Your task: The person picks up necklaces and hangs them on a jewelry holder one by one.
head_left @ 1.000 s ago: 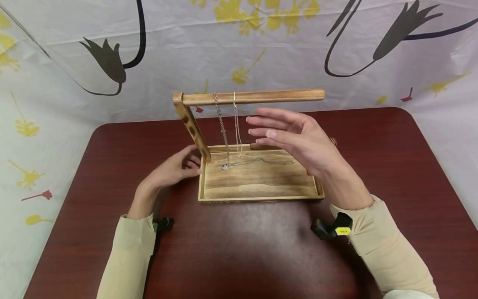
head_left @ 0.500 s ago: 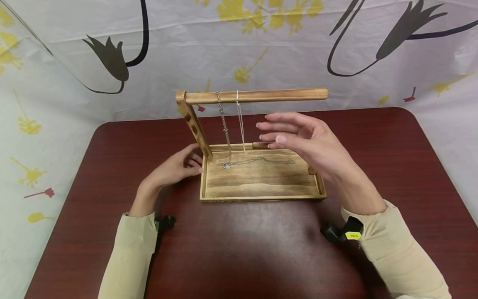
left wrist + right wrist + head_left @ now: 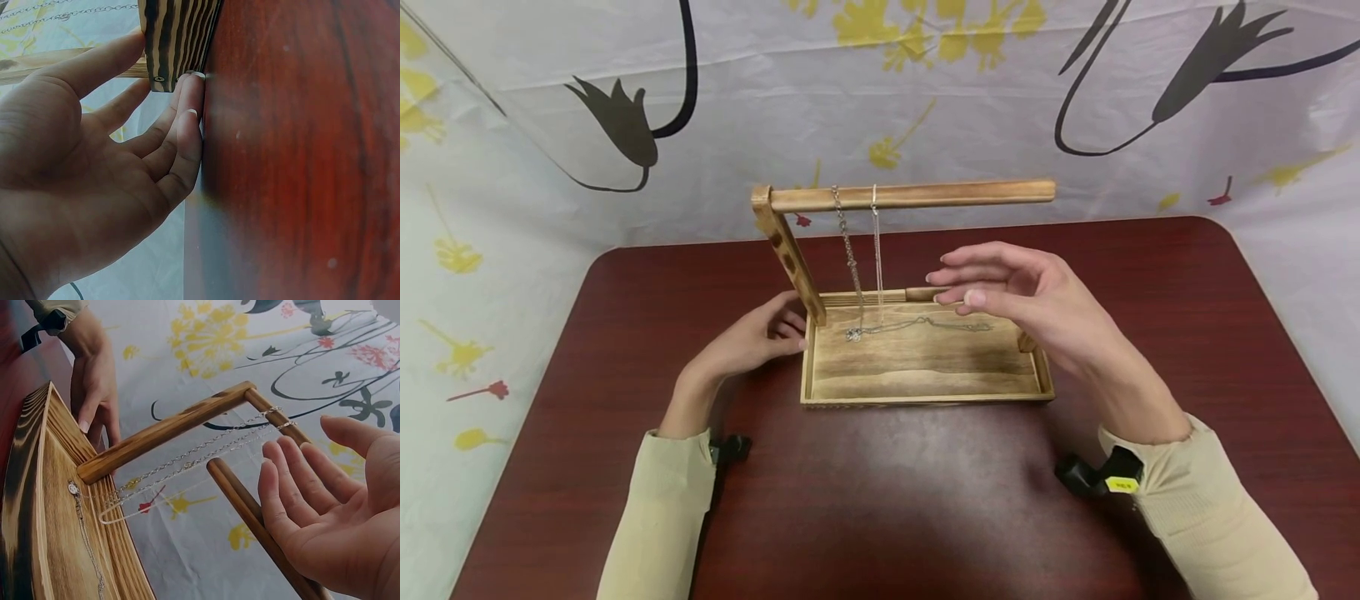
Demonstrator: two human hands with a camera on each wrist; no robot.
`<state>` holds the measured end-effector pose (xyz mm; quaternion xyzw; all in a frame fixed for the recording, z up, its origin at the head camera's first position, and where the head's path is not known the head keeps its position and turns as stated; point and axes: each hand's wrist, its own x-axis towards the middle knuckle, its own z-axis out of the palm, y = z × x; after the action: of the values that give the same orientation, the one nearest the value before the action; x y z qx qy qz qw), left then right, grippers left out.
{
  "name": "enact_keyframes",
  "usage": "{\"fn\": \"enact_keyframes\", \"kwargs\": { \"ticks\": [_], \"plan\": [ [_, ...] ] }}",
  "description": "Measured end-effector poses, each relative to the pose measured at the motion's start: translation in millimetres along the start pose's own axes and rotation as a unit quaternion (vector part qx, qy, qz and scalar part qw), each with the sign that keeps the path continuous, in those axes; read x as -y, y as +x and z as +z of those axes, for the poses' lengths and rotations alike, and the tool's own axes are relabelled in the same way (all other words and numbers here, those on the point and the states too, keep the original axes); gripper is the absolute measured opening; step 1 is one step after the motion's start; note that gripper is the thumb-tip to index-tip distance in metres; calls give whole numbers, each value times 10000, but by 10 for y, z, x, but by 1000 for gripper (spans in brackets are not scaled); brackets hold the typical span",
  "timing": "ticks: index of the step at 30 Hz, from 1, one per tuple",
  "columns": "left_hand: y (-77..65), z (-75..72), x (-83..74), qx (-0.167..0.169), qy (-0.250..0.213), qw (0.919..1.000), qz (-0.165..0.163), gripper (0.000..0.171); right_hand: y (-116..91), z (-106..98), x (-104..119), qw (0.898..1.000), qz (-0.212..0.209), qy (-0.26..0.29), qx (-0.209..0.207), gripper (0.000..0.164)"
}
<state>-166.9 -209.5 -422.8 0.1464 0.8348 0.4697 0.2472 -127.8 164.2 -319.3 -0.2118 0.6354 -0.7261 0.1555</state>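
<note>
Touching left end of shallow, rectangular brown wooden tray (image 3: 925, 358) with bare, relaxed-fingered left hand (image 3: 743, 338). Hovering above tray's right side with bare right hand (image 3: 1043, 310), loosely extended at fingers (image 3: 979, 253).

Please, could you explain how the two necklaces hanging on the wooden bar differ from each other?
Links: the thick necklace has coarse, clearly visible links, while the thin necklace is much finer.
Place: the thick necklace hangs nearer the upright post, the thin necklace farther along the wooden bar.
Tone: in the head view, the thick necklace looks darker grey, the thin necklace paler.
Both are draped over the wooden bar.
</note>
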Motion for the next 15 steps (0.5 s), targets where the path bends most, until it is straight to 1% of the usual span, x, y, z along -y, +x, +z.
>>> {"fn": "enact_keyframes", "kwargs": {
  "ticks": [6, 10, 15],
  "plan": [
    [2, 6, 1, 6, -18, 10000, 11, 76, -60, -27, -10, 9997, 72, -228, 22, 35],
    [1, 5, 0, 10, -22, 10000, 4, 75, -87, -38, -38, 9996, 87, -266, 16, 34],
    [0, 4, 4, 9, -14, 10000, 2, 76, -117, -42, -91, 9994, 62, -337, 106, 33]
  ]
}}
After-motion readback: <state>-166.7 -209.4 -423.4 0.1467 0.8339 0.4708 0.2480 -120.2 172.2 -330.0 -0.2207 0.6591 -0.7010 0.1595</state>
